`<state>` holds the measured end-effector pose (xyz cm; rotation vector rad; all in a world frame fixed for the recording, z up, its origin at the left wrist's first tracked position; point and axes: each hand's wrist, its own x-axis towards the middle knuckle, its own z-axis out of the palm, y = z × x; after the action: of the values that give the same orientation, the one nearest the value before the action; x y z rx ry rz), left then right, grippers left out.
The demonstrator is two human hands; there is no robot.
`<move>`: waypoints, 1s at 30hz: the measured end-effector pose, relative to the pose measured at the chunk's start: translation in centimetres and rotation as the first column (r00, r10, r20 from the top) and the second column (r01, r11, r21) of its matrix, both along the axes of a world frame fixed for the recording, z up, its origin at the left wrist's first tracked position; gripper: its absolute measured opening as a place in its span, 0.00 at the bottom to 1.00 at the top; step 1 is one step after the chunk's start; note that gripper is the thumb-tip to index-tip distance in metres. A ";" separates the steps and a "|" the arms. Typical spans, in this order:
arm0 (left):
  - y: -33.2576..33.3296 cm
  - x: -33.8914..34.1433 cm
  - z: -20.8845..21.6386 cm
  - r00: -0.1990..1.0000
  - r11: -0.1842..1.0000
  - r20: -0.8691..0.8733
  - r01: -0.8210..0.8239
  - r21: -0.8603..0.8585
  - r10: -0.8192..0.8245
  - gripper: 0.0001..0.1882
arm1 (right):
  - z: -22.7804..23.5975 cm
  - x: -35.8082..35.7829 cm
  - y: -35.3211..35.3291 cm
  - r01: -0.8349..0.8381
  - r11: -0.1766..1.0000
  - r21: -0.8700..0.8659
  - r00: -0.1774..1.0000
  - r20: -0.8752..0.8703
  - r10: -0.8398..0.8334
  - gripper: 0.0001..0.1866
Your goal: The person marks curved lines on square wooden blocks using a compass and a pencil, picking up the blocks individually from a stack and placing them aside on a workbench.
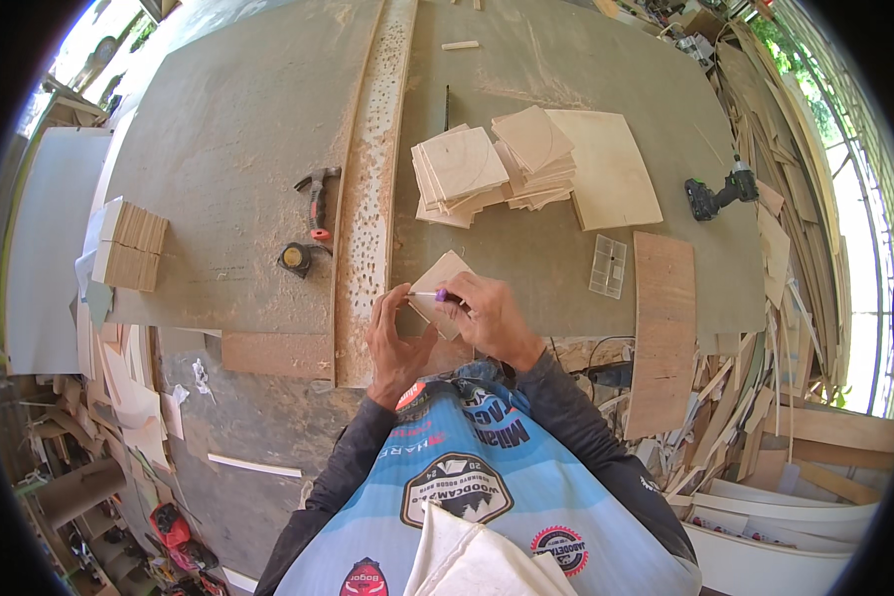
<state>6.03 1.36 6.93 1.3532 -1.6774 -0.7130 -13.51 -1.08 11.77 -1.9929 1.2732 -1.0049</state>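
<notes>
My right hand [492, 316] is closed around a slim stick-like tool with a purple end [441, 295] and a pale shaft; its exact kind is unclear. The shaft points left, over a thin square wooden piece [447, 266] at the table's near edge. Beside that piece, my left hand [397, 343] has its thumb and fingers apart in a curve. Its upper fingertips meet the shaft's left end. Farther back stand two stacks of similar wooden squares [459, 162], next to a larger light wooden board [606, 169].
A slotted strip [372, 179] strewn with sawdust runs across the table [238, 119]. Left of it lie a claw hammer [318, 204], a tape measure [295, 259] and a wooden block stack [131, 246]. Rightward are a clear compartment box [608, 266], a plank [664, 328] and a cordless drill [720, 191].
</notes>
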 end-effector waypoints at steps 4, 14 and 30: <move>0.0 0.0 0.0 1.000 1.000 0.000 -0.005 0.014 0.005 0.38 | 0.3 -0.9 -2.0 -0.064 0.995 -0.074 0.997 -0.052 0.060 0.11; 0.2 -0.3 -0.2 0.999 0.999 0.009 -0.054 0.000 0.054 0.40 | 1.5 -2.0 -8.3 -0.303 0.953 -0.022 0.945 -0.139 0.297 0.07; 0.4 -0.3 -0.5 0.998 0.998 -0.006 -0.056 -0.028 0.055 0.42 | 1.7 -1.5 -11.4 -0.472 0.881 0.038 0.874 -0.108 0.474 0.07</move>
<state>5.70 1.71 6.45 1.3712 -1.6334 -0.6578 -15.05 -12.46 13.49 -2.2277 0.7709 -0.6484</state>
